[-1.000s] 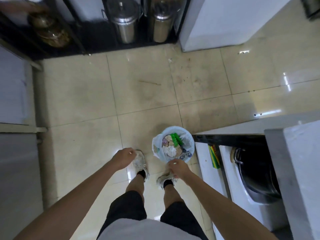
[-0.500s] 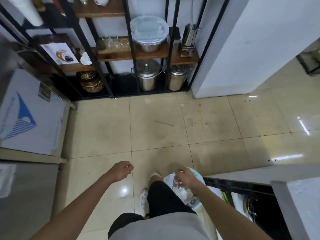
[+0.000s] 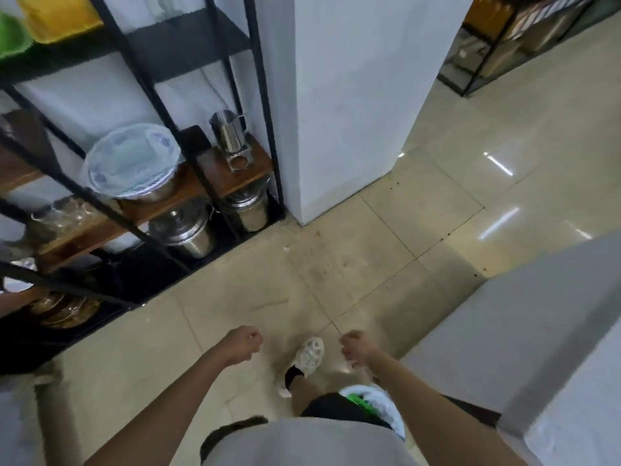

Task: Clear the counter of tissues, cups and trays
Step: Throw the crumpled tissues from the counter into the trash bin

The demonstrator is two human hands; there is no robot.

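Observation:
My left hand point(image 3: 242, 342) hangs in front of me over the tiled floor, fingers curled into a loose fist with nothing in it. My right hand point(image 3: 357, 346) is also curled shut and empty, just right of my raised shoe. Below my right forearm a small bin lined with a white bag point(image 3: 386, 406) shows only its rim, with something green inside; my leg and arm hide most of it. The grey counter point(image 3: 524, 331) fills the right side, and no tissues, cups or trays show on the part in view.
A black metal shelf rack point(image 3: 201, 183) stands ahead at the left with steel pots point(image 3: 188, 232), a covered bowl point(image 3: 131, 161) and a steel jug point(image 3: 228, 132). A white pillar point(image 3: 342, 112) rises ahead. Open tiled floor point(image 3: 453, 169) runs to the right of it.
My head has lifted and turned right, away from the bin. Both hands have risen from beside the bin and stay curled. The bin has slid to the bottom of the view.

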